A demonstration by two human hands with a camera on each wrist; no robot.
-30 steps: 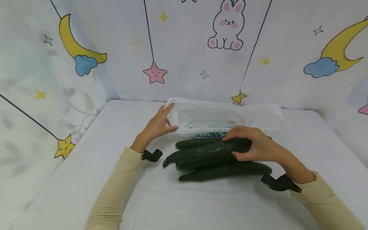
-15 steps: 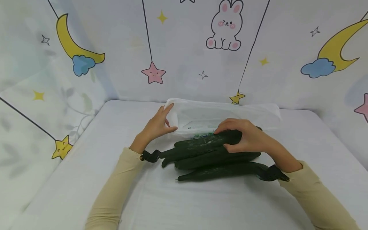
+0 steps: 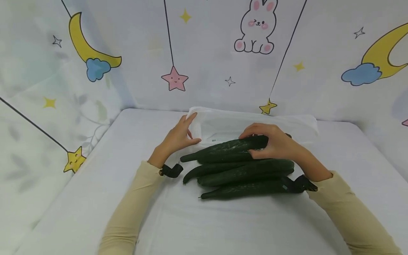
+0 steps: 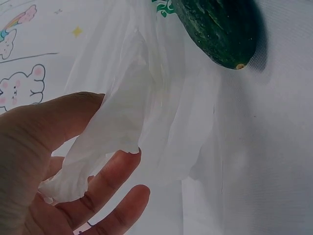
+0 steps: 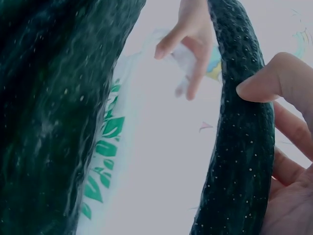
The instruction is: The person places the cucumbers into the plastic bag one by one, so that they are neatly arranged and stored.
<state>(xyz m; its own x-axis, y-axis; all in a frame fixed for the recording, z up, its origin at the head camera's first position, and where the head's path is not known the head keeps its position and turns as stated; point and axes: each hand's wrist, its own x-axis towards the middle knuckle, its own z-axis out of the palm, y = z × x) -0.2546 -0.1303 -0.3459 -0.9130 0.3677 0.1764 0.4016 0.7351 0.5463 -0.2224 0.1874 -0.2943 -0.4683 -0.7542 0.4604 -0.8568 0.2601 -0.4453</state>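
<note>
The table, draped in smooth white cloth, carried a thin, crinkled white plastic bag with a green leaf print, lying against the far wall. Just in front of the bag lay three long, dark green, bumpy cucumbers, touching side by side. A fourth such cucumber was lifted above them, at the bag's mouth, with the right hand curled round its thick end. The left hand pinched the bag's floppy rim between thumb and fingers, holding the mouth up. To my eye the film looked slippery and limp: the rim could slip free and fold shut, or the cucumber's tapered tip could snag the film and tear it.
</note>
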